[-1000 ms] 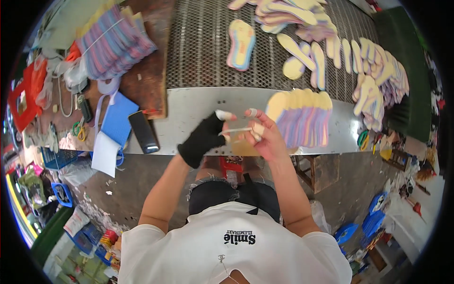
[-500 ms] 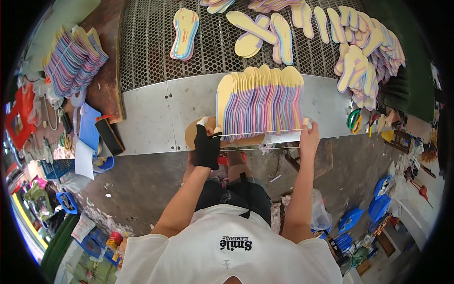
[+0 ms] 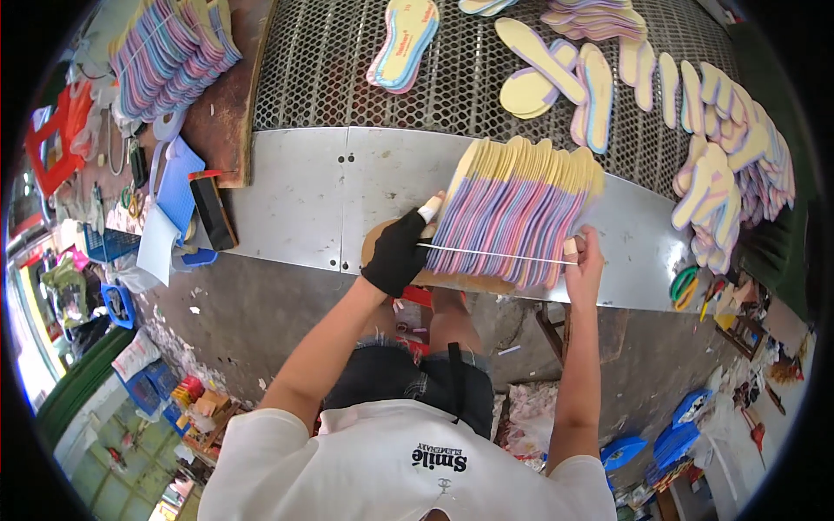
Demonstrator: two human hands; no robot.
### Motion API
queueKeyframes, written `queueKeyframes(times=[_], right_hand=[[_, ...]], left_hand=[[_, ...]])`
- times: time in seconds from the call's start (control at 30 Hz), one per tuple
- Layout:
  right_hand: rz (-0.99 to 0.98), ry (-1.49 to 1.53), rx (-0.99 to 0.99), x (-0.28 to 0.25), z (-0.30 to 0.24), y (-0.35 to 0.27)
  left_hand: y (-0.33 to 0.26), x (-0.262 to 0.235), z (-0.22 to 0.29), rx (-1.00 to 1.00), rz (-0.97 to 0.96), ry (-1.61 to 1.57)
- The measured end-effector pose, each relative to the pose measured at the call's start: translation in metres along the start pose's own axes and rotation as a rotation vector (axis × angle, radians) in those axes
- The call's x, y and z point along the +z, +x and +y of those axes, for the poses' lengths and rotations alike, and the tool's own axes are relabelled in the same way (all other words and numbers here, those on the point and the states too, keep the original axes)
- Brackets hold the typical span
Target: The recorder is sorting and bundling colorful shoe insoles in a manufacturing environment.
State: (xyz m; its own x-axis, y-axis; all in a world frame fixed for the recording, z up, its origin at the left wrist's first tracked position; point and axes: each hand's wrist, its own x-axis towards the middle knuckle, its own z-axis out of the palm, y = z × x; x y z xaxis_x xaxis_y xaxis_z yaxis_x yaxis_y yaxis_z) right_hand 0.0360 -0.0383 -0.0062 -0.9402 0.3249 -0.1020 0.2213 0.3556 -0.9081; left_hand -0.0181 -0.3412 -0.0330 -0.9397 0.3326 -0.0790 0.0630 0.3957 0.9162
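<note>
A thick stack of insoles (image 3: 521, 208), yellow on top with pink, blue and purple edges, stands on edge on the metal plate (image 3: 295, 200). A thin white string (image 3: 495, 253) runs taut across the near side of the stack. My left hand (image 3: 398, 253), in a black fingerless glove, pinches the string at the stack's left end. At the stack's right end, my bare right hand (image 3: 584, 259) grips the string's other end. A brown cardboard piece (image 3: 460, 280) lies under the stack.
Behind the plate is a perforated mesh surface (image 3: 347, 78) carrying one loose insole (image 3: 404, 39) and several more insoles (image 3: 721, 148) piled at the right. Another insole stack (image 3: 169, 52), a black block (image 3: 213, 213) and blue sheets (image 3: 174, 187) lie at the left.
A second ago both hands were close together at the stack's left side. They have moved apart to its two ends, and the string is now stretched across it.
</note>
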Motion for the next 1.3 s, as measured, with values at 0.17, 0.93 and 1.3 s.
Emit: queueKeyframes(times=[0.17,0.93,1.3], right_hand=[[-0.215,-0.055,0.008,0.007,0.004,0.026],[0.163,0.194,-0.099,0.037,-0.081,-0.045],[-0.141,-0.434,-0.566,0.058,-0.069,-0.019]], left_hand=[[0.043,-0.021,0.0,-0.069,-0.145,0.06],[0.002,-0.036,0.087,0.277,0.292,-0.036],[0.016,-0.055,0.044,0.304,0.101,0.069]])
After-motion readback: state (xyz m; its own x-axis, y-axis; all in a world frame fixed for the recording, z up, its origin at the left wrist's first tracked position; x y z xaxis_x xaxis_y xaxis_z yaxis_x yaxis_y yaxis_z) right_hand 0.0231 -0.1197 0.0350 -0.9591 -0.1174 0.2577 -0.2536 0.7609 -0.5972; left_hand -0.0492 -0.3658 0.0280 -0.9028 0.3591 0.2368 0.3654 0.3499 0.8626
